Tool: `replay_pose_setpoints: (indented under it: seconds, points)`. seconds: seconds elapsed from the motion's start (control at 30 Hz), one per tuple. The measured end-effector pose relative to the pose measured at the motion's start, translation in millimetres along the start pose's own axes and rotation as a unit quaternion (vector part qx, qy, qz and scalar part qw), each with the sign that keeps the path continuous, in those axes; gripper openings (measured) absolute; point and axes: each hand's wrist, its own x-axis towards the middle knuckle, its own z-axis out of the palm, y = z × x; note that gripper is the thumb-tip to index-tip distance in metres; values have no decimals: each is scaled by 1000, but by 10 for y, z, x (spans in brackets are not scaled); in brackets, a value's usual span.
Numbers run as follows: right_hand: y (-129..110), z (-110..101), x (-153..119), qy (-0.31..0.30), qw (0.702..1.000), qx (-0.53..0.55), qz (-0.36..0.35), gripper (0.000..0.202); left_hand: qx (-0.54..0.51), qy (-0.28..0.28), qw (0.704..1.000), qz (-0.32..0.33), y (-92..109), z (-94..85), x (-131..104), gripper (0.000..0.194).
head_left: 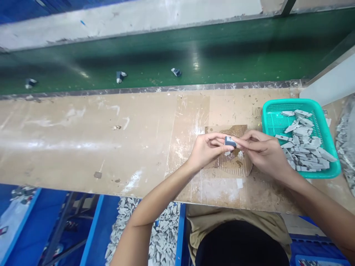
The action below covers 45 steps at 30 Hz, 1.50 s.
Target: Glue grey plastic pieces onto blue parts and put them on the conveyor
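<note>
Between the fingertips of both hands is a small dark blue-grey block (230, 142) with a light grey part at its top. My left hand (206, 148) pinches the block from the left side, thumb below and fingers above. From the right, the fingertips of my right hand (262, 149) press together at the block's right end; whether they also hold a small piece is hidden. Both hands are over a worn, stained cardboard pad (241, 168) on the tan work surface (149, 147).
A turquoise basket (267, 127) of grey pieces stands at the right. Beyond the work surface, a green belt (144, 62) carries small assembled parts (176, 72). Below the front edge, a blue bin (181, 232) holds many grey pieces. A clear plastic bag (345, 144) lies at the far right.
</note>
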Motion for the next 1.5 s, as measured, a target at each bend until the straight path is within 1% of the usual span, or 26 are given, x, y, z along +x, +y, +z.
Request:
replay_pose_setpoints:
  seconds: [0.07, 0.1, 0.13, 0.17, 0.2, 0.27, 0.33, 0.4, 0.47, 0.5, 0.57, 0.63, 0.67, 0.73, 0.8, 0.87, 0.93, 0.97, 1.03, 1.1, 1.17, 1.23, 1.3, 1.33, 1.4, 1.5]
  points:
    - [1, -44, 4, 3, 1000, -7, 20, 25, -28, -18, 999, -14, 17, -17, 22, 54]
    - [-12, -85, 9, 16, 999, -15, 26, 26, -55, -25, 998, -21, 23, -28, 33, 63]
    - [-36, -139, 14, 41, 998, -24, 27, 27, -88, -27, 995, -28, 29, -41, 42, 66]
    - [-69, -204, 17, 76, 996, -33, 26, 28, -121, -23, 992, -36, 35, -56, 50, 62]
    - [-106, -278, 18, 115, 992, -40, 26, 28, -151, -12, 987, -43, 42, -74, 58, 54]
    - [-172, -439, 7, 185, 981, -42, 36, 27, -197, 27, 978, -57, 61, -113, 70, 40]
    - [-175, -600, -27, 227, 971, -57, 54, 27, -231, 71, 969, -60, 83, -152, 79, 42]
    - [-63, -742, -86, 222, 967, -114, 42, 24, -247, 105, 962, -50, 107, -187, 88, 46]
    - [170, -851, -166, 168, 966, -197, -20, 20, -238, 120, 963, -39, 127, -220, 115, 47]
    - [317, -886, -212, 140, 961, -227, -66, 18, -221, 120, 967, -35, 137, -239, 145, 46]
    - [622, -900, -304, 83, 958, -252, -107, 14, -143, 118, 983, -13, 160, -289, 258, 38]
    - [871, -840, -386, 76, 947, -294, -106, 21, 2, 135, 990, 51, 197, -361, 459, 32]
    - [957, -788, -418, 69, 945, -304, -102, 22, 94, 151, 980, 89, 223, -406, 594, 32]
    - [1041, -674, -458, 61, 947, -304, -87, 21, 262, 193, 934, 149, 293, -510, 916, 36]
    - [1027, -588, -464, 28, 954, -295, -38, 21, 354, 232, 890, 171, 384, -624, 1268, 37]
    - [956, -557, -439, -18, 959, -280, 23, 21, 384, 268, 866, 177, 494, -748, 1599, 37]
    - [867, -581, -393, -53, 964, -253, 68, 24, 397, 300, 849, 177, 615, -887, 1860, 43]
    - [824, -607, -366, -58, 966, -238, 87, 26, 404, 316, 840, 176, 676, -965, 1956, 45]
    - [747, -666, -309, -31, 970, -206, 125, 29, 415, 350, 821, 174, 789, -1135, 2071, 43]
    - [680, -718, -255, 25, 976, -149, 160, 30, 420, 386, 804, 168, 882, -1312, 2099, 36]
    - [622, -755, -205, 73, 977, -39, 196, 35, 415, 420, 794, 146, 947, -1479, 2072, 34]
    - [572, -786, -161, 96, 964, 95, 228, 44, 401, 444, 794, 106, 981, -1625, 2024, 29]
    - [530, -821, -127, 101, 947, 188, 241, 49, 387, 454, 799, 75, 985, -1744, 1977, 15]
    - [512, -841, -116, 100, 942, 211, 242, 50, 379, 459, 801, 71, 979, -1791, 1955, 9]
    - [479, -882, -103, 94, 937, 231, 245, 51, 357, 468, 805, 74, 967, -1850, 1913, 12]
    - [435, -925, -94, 96, 933, 242, 248, 49, 298, 471, 826, 82, 970, -1840, 1847, 13]
